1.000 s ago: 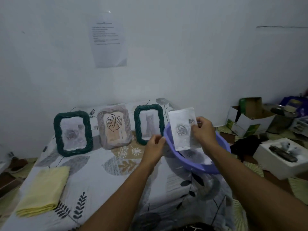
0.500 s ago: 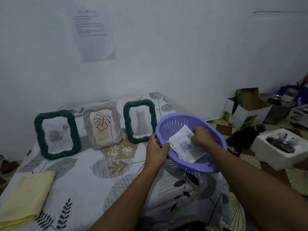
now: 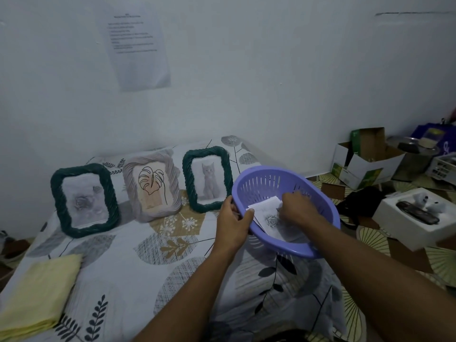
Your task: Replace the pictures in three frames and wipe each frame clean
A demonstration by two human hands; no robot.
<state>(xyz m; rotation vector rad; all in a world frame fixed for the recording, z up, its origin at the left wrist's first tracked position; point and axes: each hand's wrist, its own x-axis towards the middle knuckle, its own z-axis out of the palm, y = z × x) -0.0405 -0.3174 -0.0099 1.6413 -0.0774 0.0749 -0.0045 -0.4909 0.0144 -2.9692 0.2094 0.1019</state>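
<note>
Fingers of the left hand (image 3: 233,224) wrap the near-left rim of the purple basket (image 3: 261,183), thumb hooked over the edge into the inside, and the basket sits tilted in that grip just right of centre. The right hand (image 3: 297,209) reaches down into the basket, its fingers curled over the upper edge of the rose picture (image 3: 271,221) and holding it against the inner wall. That sheet lies slanted inside the basket, printed side up, with white paper showing beneath it.

Left of the basket, three frames stand in a row along the back of the leaf-patterned bedsheet (image 3: 123,267), leaning towards the wall. The right green frame (image 3: 188,180), nearest the left hand, holds a cat picture. The pale frame (image 3: 129,193) in the middle holds a line-drawn leaf. The left green frame (image 3: 57,201) holds another grey rose.

A folded yellow cloth (image 3: 39,294) lies on the sheet at the lower left of the frame. A printed page (image 3: 138,45) hangs on the wall at upper left. Cardboard boxes (image 3: 367,159) and a white box (image 3: 394,228) sit on the floor at the right edge.
</note>
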